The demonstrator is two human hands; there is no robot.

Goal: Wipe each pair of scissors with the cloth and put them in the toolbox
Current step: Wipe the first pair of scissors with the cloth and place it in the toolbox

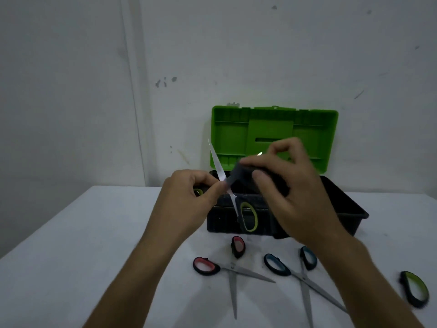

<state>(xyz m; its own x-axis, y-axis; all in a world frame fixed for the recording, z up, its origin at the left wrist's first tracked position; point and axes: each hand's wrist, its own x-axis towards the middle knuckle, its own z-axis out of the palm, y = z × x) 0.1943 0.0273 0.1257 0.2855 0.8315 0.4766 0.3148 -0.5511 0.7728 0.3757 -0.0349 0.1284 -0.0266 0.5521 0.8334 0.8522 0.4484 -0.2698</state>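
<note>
In the middle of the frame the left hand (pixel 191 195) holds a pair of green-handled scissors (pixel 248 216) by one handle ring, its fingers curled around it. The scissors are spread open: one blade points up and to the left, and the other handle ring hangs down in front of the toolbox (pixel 340 204). I think they are held open like this so that the cloth can reach each blade alone, also on the inner side. The right hand (pixel 290 183) pinches a dark cloth (pixel 238 172) between thumb and fingers, and the cloth touches the scissors near the place where the blades cross. This hand is a little blurred. The wiping seems to be in progress, and this pair is not yet in the box.

The toolbox stands just behind the hands, with its green lid (pixel 274 129) raised against the wall. It is probably open and near so that each clean pair can go in directly. What is inside it I cannot tell, because the hands cover it.

In the lower part of the frame more scissors wait on the white surface (pixel 71 245): a red-handled pair (pixel 233 268) and a blue-handled pair (pixel 305 278), both lying open, and at the lower right one more green handle (pixel 415 290), whose blades are not visible. They lie near the person, easy to take next.

The room is dim. The wall (pixel 71 91) behind is pale, with some small dark marks.
</note>
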